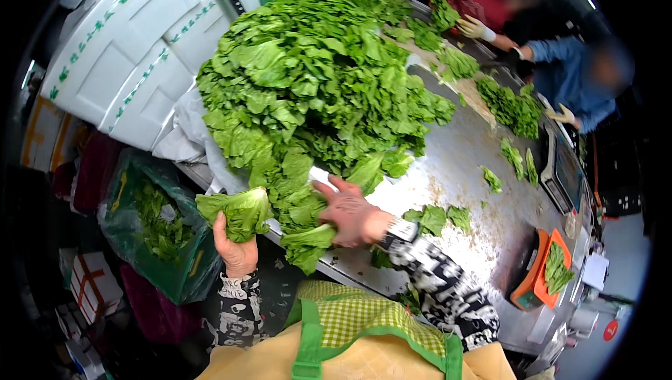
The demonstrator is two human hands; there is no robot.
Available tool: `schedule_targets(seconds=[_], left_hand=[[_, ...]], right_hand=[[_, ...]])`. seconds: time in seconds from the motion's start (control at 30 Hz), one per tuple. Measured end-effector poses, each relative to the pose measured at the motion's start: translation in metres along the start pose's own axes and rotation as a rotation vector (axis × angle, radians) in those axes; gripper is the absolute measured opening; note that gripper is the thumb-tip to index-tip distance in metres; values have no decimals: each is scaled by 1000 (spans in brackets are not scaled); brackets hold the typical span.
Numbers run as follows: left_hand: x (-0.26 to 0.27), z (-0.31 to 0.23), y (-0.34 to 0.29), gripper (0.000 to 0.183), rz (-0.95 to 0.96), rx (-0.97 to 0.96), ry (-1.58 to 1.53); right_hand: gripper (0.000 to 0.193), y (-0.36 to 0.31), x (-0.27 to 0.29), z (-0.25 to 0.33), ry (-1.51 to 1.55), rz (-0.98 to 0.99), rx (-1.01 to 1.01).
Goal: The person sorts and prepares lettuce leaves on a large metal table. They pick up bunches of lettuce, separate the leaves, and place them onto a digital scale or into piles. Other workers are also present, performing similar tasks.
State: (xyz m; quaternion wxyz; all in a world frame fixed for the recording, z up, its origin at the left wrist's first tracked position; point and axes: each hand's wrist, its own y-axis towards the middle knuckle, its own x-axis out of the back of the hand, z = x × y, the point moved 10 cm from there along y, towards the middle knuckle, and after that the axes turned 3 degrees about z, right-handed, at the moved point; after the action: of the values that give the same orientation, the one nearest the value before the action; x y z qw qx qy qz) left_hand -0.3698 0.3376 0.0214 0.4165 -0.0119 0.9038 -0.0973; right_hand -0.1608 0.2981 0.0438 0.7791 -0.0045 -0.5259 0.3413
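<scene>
A leafy green lettuce [241, 213] with a pale cut end is in my left hand [236, 252], held just off the table's near edge. My left fingers are closed around its lower side, the thumb upright against the leaves. My right hand [348, 216] reaches over the near edge of the metal table, its fingers apart and touching loose lettuce leaves [308, 245] that hang over the edge. Some of its fingertips are hidden by the leaves. Beyond both hands rises a large heap of lettuce [301, 72].
White foam boxes [126, 44] stand at the left. Below them is a green crate [189, 268] lined with plastic, with leaves inside. An orange scale [539, 271] and a dark-topped scale [563, 173] sit on the metal table [455, 170]. Two people [567, 75] work at the far right.
</scene>
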Motion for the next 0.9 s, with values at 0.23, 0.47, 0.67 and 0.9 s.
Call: schedule_targets(seconds=[0.23, 0.47, 0.67, 0.9], left_hand=[[-74, 25, -28, 46, 131, 17, 4], [-140, 130, -70, 48, 319, 248, 123], [-235, 295, -154, 47, 661, 705, 346], [-276, 457, -208, 69, 1193, 650, 963]], right_hand=[[48, -31, -32, -22, 163, -103, -89], [49, -275, -55, -121, 769, -841, -489], [38, -434, -149, -171, 1803, -1378, -655], [30, -539, -212, -195, 1688, -1801, -625]])
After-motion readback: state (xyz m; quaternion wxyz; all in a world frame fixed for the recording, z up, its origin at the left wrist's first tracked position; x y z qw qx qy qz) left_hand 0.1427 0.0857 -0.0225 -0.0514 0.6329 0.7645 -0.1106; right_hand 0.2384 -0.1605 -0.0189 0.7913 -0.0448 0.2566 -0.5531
